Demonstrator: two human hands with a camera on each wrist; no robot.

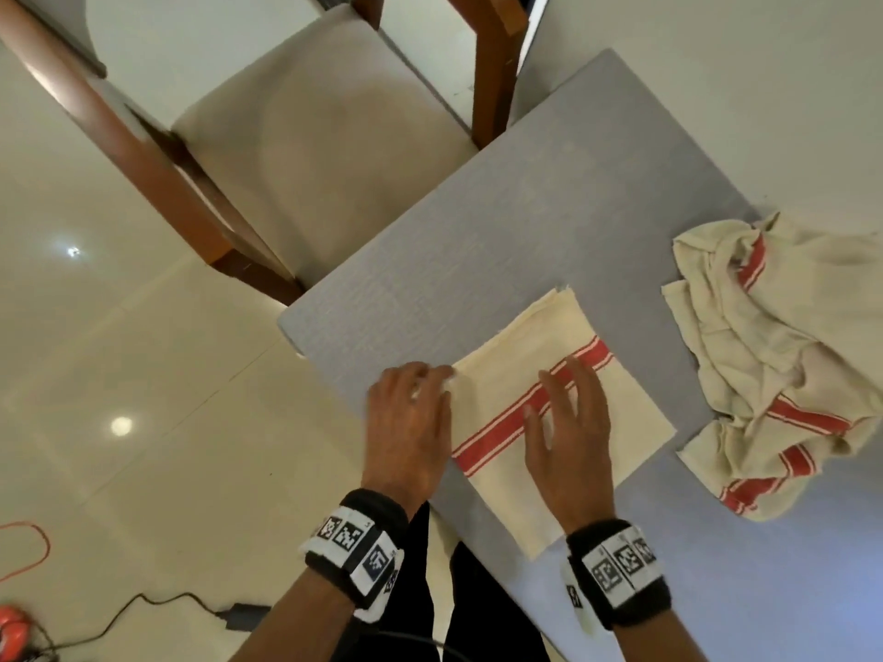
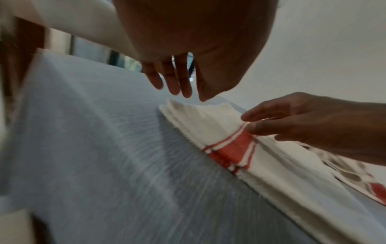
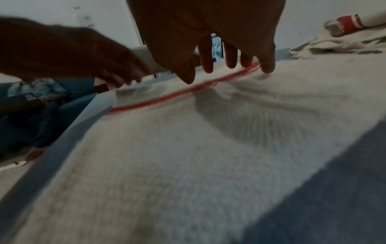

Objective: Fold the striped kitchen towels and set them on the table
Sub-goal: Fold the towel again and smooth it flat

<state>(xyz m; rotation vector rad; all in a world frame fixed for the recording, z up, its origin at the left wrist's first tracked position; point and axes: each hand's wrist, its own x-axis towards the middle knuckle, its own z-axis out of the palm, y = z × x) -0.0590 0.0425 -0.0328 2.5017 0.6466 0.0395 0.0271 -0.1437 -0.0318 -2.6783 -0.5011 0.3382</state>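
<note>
At the lower centre of the head view, on the grey worktop (image 1: 549, 222), lies the towel (image 1: 525, 375) I am working on: folded into a layered rectangle, its red stripe running diagonally across the top. My right hand (image 1: 568, 437) is spread flat over it, fingers straight, with the fingertips (image 3: 267, 69) pressing the cloth at the stripe; it grasps nothing. My left hand (image 1: 408, 422) sits at the towel's left edge. In its wrist view the fingers hang relaxed just above the stacked corner, so I read it as released, though the head view is blurred there and I cannot tell whether a fingertip touches the cloth.

I judge this towel nearly done: the layers are squared up and I seem to be smoothing or aligning them, with perhaps one more fold possible.

At the right of the frame, well apart from my hands, a crumpled pile (image 1: 774, 355) of striped towels lies on the worktop, unfolded. How many are in it I cannot tell. That pile is what is left.
</note>
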